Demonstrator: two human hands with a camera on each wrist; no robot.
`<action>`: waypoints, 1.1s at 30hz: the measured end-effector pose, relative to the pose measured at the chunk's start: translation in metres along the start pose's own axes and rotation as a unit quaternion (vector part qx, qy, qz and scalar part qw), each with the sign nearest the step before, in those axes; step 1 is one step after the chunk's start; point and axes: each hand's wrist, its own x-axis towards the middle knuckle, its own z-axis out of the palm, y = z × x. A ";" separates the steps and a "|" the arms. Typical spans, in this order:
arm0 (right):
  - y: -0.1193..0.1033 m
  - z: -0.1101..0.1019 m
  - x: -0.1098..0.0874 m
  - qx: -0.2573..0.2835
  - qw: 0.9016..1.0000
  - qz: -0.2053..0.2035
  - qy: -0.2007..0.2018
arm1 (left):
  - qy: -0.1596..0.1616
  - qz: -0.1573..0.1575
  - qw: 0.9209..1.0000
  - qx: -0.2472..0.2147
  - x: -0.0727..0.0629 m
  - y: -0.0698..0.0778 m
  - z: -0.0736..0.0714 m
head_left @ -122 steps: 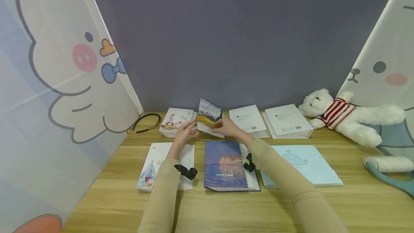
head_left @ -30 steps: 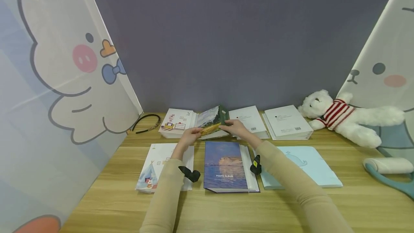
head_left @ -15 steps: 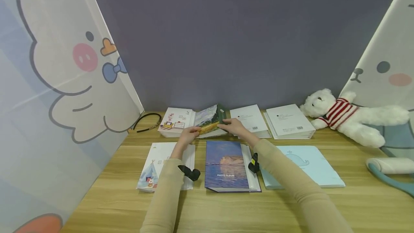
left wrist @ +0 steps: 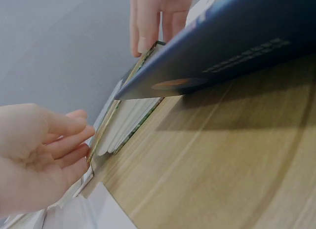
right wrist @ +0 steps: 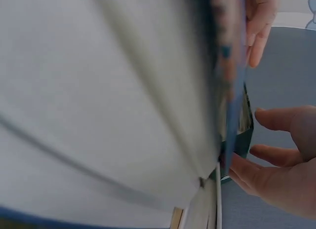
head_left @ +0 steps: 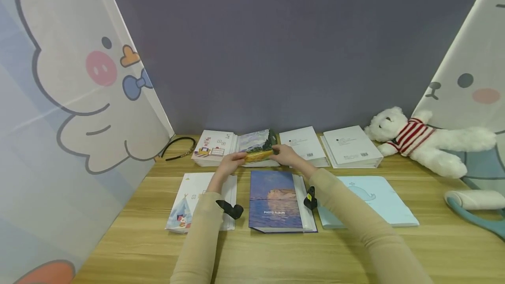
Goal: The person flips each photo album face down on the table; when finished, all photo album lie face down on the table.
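In the head view, a photo album with a painted landscape cover [head_left: 256,140] lies in the back row between white albums. Its dark green spine [right wrist: 242,142] faces right in the right wrist view. My left hand [head_left: 233,162] is at the album's lower left corner; in the left wrist view its fingertips touch the cover edge, fingers fairly straight. My right hand [head_left: 288,155] is at the right side, fingers against the spine and thumb spread apart from it. A blue photo album [head_left: 275,200] lies in the front row, just nearer than both hands.
White illustrated albums [head_left: 215,146] [head_left: 187,203] lie on the left. Two white albums [head_left: 304,146] [head_left: 352,146] sit back right, and a light blue album [head_left: 378,200] lies front right. A headband [head_left: 177,148], a teddy bear [head_left: 422,139] and a lint roller [head_left: 475,200] lie at the sides.
The landscape album was raised and tilted about four seconds ago. It has since turned and lowered, and its green spine shows less now. Both hands stay at its sides, the right hand slightly relaxed.
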 end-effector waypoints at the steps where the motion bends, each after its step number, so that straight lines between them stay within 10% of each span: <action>1: 0.001 0.000 0.000 -0.007 1.000 -0.003 0.000 | -0.008 0.002 1.000 0.000 0.000 -0.001 0.000; 10: 0.010 0.003 -0.001 -0.004 1.000 -0.006 0.013 | -0.049 0.022 0.999 0.001 -0.001 -0.005 0.002; 33: 0.012 0.003 -0.002 0.002 1.000 -0.019 0.020 | -0.035 0.013 0.999 -0.012 -0.001 -0.002 0.002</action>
